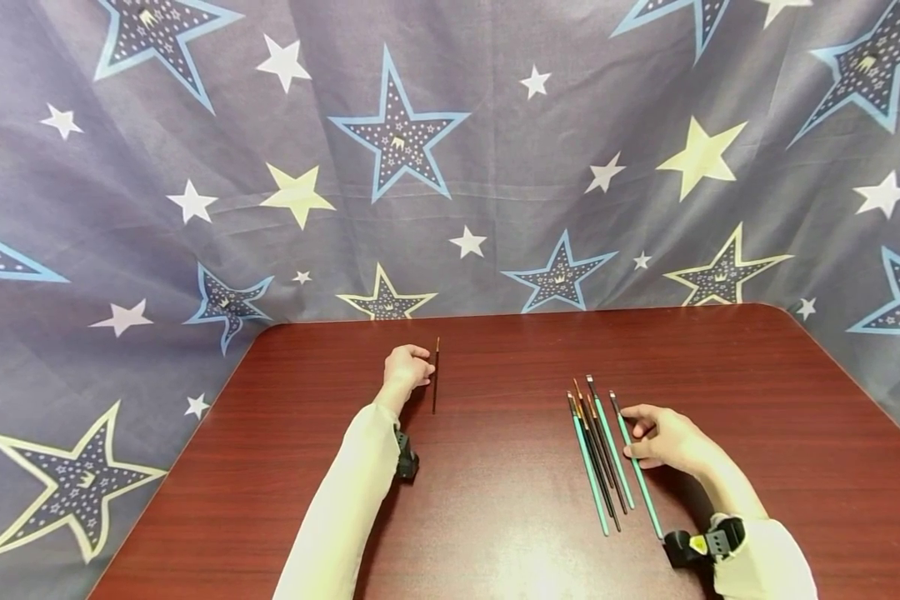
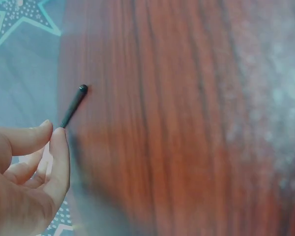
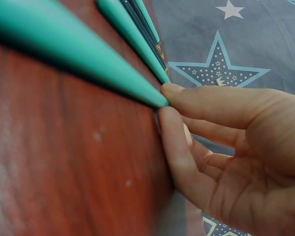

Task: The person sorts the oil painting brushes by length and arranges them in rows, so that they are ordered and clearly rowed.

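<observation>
My left hand (image 1: 407, 367) is at the far left-middle of the table, its thumb and finger pinching a thin dark paintbrush (image 1: 435, 387). In the left wrist view, the dark handle (image 2: 74, 105) sticks out past the fingertips, and the rest is hidden behind them. On the right, my right hand (image 1: 667, 437) pinches a turquoise paintbrush (image 1: 645, 487) between thumb and finger. The right wrist view has that turquoise handle (image 3: 88, 54) running large and blurred up to the fingertips. Just left of it lies a loose bunch of turquoise and dark paintbrushes (image 1: 600, 458), side by side.
The red-brown wooden table (image 1: 495, 467) reaches back to a grey star-patterned cloth (image 1: 480, 167) hanging behind it and at the sides. A black wrist camera (image 1: 407, 458) sits on the left sleeve, and another black camera (image 1: 682, 548) is strapped at the right wrist.
</observation>
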